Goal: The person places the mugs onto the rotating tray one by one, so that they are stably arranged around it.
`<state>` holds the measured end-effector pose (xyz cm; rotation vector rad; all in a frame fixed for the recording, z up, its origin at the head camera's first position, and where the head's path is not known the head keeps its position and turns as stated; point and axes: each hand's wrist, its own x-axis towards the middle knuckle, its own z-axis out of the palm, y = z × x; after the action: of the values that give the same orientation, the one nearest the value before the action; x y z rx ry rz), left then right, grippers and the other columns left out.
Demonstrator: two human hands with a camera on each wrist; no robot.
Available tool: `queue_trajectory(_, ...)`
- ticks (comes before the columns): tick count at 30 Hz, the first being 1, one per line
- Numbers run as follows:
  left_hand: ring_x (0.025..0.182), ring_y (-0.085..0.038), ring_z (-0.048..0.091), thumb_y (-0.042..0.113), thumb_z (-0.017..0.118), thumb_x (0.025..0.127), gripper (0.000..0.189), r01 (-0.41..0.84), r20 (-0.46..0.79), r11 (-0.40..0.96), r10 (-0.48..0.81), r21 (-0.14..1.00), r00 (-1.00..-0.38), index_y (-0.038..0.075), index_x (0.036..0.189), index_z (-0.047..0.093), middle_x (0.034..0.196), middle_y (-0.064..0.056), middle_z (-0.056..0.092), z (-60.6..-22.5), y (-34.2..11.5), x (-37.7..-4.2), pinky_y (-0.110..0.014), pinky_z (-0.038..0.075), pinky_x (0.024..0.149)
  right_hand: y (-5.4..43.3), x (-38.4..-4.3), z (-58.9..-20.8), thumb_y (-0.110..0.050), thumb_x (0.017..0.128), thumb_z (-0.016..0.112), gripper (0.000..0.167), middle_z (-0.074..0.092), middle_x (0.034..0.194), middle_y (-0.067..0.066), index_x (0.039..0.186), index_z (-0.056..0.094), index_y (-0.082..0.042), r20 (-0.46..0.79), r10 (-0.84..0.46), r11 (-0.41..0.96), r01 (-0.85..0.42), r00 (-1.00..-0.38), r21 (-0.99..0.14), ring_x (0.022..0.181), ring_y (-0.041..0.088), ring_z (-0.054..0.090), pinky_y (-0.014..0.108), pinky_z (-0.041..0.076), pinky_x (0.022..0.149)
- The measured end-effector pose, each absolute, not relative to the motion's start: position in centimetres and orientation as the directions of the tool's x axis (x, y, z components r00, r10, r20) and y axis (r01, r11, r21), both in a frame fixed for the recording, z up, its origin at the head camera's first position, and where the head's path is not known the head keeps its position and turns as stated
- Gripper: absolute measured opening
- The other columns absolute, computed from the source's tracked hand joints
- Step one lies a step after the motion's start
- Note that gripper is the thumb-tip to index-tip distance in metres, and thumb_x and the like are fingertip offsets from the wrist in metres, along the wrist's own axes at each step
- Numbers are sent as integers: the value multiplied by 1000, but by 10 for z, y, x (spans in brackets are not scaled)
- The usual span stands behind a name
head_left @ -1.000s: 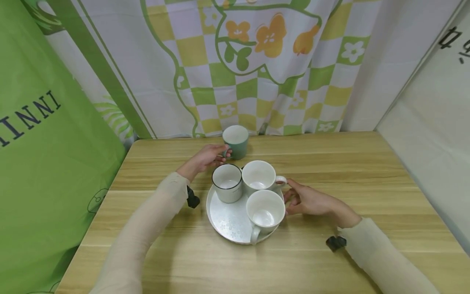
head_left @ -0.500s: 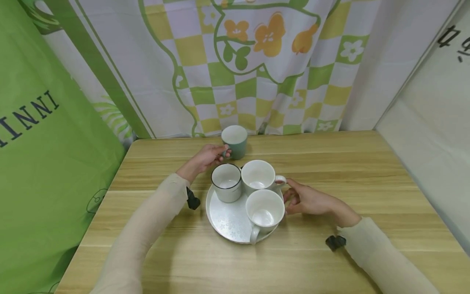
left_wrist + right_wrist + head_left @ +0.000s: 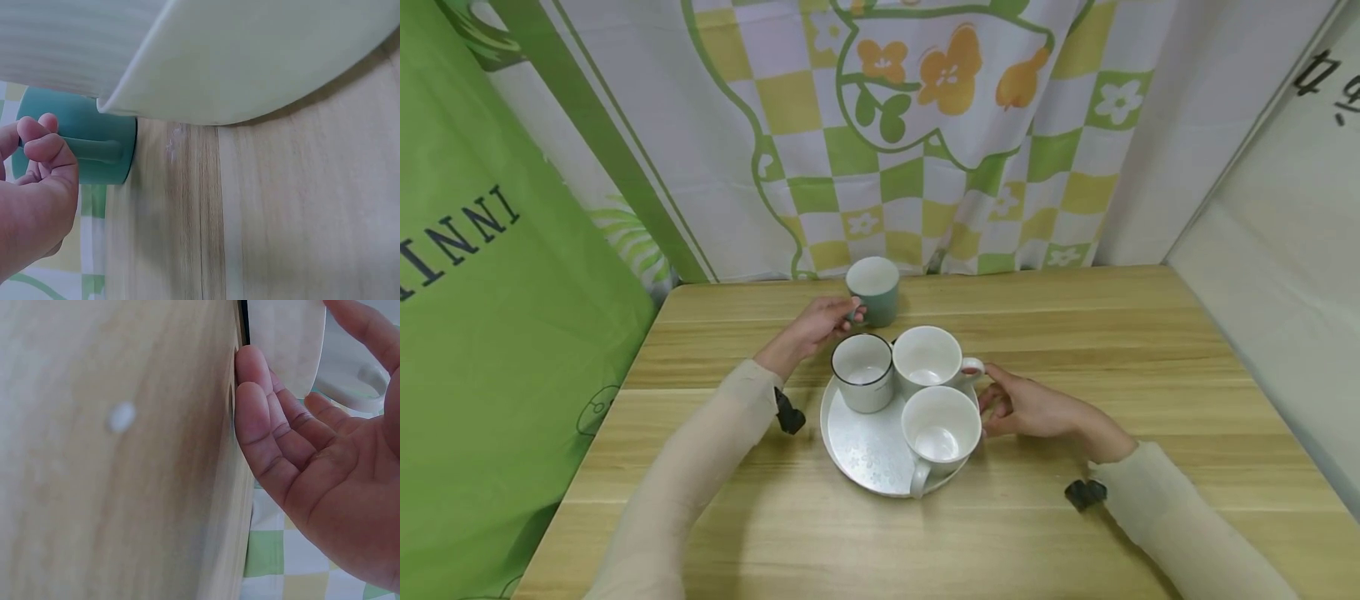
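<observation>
In the head view, my left hand [image 3: 823,323] pinches the handle of a teal mug [image 3: 880,304] at the back of the table. The left wrist view shows thumb and fingers on that handle, the mug [image 3: 100,125] beside the tray wall [image 3: 262,62]. A round white tray [image 3: 861,454] bears a dark-rimmed white mug [image 3: 868,396] and two plain white mugs, one behind [image 3: 925,358] and one in front [image 3: 942,429]. My right hand [image 3: 1033,407] rests at the tray's right side, fingers loosely bent. In the right wrist view, its fingertips [image 3: 252,406] lie against the tray's lower edge.
The wooden table [image 3: 1097,333] ends at the back against a checked, flowered curtain [image 3: 955,192]. A green cloth [image 3: 512,333] hangs on the left, a white one [image 3: 1285,217] on the right. The rear plain mug's handle points toward my right hand.
My left hand has shifted the teal mug slightly left and toward me. The tray, its mugs and my right hand stay where they were.
</observation>
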<state>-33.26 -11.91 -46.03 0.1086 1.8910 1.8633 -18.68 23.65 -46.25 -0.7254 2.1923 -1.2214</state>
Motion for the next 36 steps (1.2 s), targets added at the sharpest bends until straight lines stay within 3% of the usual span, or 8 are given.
queue_trajectory(12,61,1,46,25,50,106,29,-256,-254,42,355,966,-900,-2,114,60,82,7,63,-455,-134,-325,-14,36,53,236,-186,-460,-14,90,75,86,65,116,23,154,18,-10,-190,-669,445,-182,-719,-877,94,24,69,24,58,76)
queue_trajectory(36,61,0,46,29,53,105,39,-230,-221,13,336,973,-915,-7,120,58,83,7,65,-432,-158,-299,-14,36,53,236,-187,-462,-17,90,75,85,65,116,20,155,19,-14,-207,-658,468,-178,-724,-866,94,25,68,24,57,76)
